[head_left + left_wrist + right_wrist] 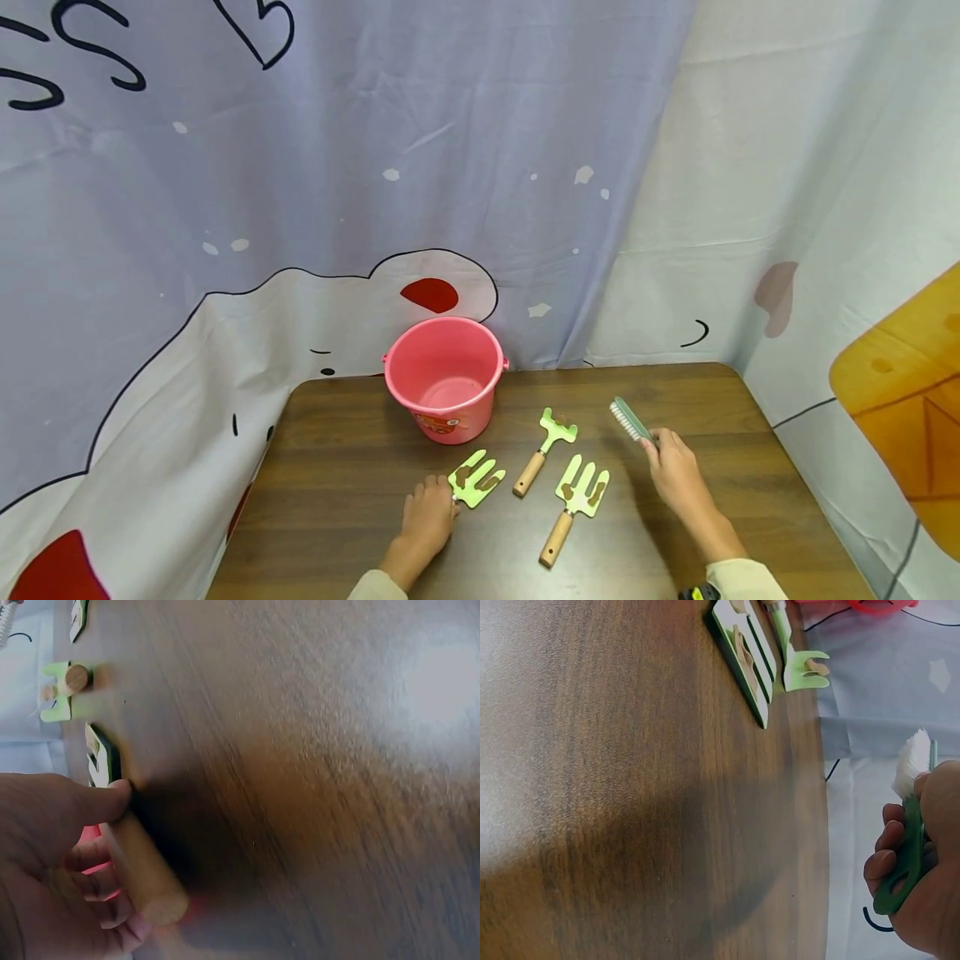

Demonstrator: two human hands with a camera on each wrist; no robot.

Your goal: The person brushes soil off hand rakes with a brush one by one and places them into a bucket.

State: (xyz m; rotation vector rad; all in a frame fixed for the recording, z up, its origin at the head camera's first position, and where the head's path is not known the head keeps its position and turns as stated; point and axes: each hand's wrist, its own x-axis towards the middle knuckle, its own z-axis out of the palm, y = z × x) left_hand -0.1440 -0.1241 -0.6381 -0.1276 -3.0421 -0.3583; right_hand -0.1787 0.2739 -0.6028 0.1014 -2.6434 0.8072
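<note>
My left hand (429, 514) grips the wooden handle (146, 874) of a green garden fork with brown patches on its tines (476, 480). In the left wrist view the thumb lies along the handle near the metal and the fingers curl behind it. My right hand (678, 477) holds a green brush (632, 418) with white bristles above the right side of the table. Its handle (907, 862) is wrapped by the fingers in the right wrist view. Between the hands lie a small green hand rake (534, 467) and a second garden fork (570, 508), both wooden-handled.
A pink bucket (450, 417) stands at the back of the brown wooden table (330, 475), behind the left hand. A printed curtain (337, 167) hangs behind the table and along its sides.
</note>
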